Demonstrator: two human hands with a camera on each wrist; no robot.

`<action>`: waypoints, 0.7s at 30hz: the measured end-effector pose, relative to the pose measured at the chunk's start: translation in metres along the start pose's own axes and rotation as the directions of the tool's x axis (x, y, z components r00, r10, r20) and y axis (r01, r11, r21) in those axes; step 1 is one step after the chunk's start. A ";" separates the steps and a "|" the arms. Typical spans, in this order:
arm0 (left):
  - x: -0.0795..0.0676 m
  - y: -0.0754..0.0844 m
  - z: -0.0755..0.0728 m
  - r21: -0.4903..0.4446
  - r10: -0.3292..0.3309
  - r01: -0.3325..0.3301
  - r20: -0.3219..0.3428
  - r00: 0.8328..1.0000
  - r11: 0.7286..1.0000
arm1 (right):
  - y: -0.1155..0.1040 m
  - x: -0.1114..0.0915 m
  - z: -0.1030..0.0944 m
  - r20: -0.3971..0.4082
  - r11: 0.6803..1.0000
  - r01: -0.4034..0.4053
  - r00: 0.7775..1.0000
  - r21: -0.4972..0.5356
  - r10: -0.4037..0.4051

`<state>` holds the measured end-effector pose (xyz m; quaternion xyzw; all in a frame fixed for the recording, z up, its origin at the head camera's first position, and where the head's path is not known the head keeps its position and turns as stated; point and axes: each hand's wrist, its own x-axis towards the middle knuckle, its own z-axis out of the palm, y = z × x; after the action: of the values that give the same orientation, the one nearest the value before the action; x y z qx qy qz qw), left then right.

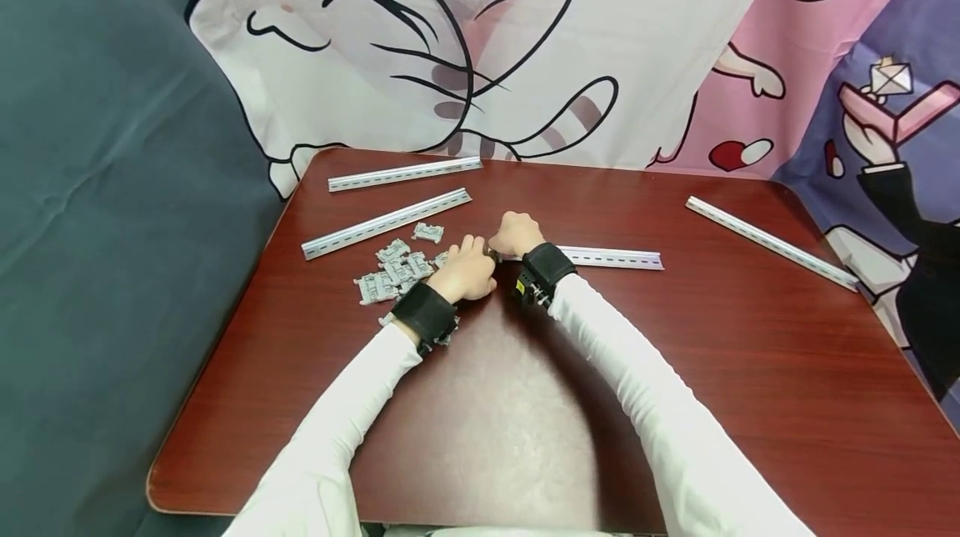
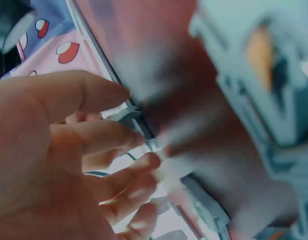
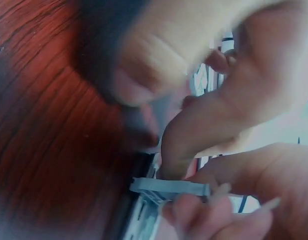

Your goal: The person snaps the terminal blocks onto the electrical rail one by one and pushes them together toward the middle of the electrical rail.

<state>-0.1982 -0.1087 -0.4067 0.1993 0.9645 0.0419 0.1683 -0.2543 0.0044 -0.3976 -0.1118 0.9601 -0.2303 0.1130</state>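
Note:
Both hands meet over the middle of the table at the left end of a slotted metal DIN rail (image 1: 615,258). My left hand (image 1: 467,270) pinches a thin grey terminal block (image 3: 168,187) between thumb and fingertips, at the rail. My right hand (image 1: 517,233) grips the rail, with thumb and curled index finger beside the block. Whether the block is seated on the rail cannot be told. Beside the left wrist lies a pile of loose grey terminal blocks (image 1: 397,273); one block (image 1: 428,232) lies apart behind it. The left hand and wrist hide some blocks.
Two more slotted rails lie at the back left, one rail (image 1: 405,173) behind the other rail (image 1: 386,223). Another rail (image 1: 772,243) lies slantwise at the right. Printed cloth (image 1: 660,37) hangs behind the brown table (image 1: 750,370).

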 end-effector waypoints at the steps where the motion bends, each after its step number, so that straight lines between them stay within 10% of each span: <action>1: -0.003 -0.001 0.000 -0.007 0.003 -0.003 -0.007 1.000 1.000 | -0.011 -0.012 -0.013 0.038 0.990 -0.109 0.993 -0.090 0.113; 5: -0.021 -0.011 -0.004 -0.017 -0.007 0.005 -0.124 0.992 1.000 | -0.003 -0.001 -0.010 0.058 0.983 -0.139 0.987 -0.123 0.147; 9: -0.031 -0.029 -0.008 -0.008 -0.109 0.112 -0.293 0.950 0.994 | 0.004 -0.016 -0.018 -0.003 0.995 -0.089 0.996 -0.049 0.089; 21: -0.020 -0.048 0.000 -0.020 -0.158 0.160 -0.299 0.941 0.987 | 0.021 -0.046 -0.025 0.028 0.988 0.008 1.000 0.152 -0.013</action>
<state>-0.1991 -0.1611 -0.4073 0.1126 0.9918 0.0557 0.0226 -0.2206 0.0459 -0.3782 -0.1112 0.9374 -0.3018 0.1337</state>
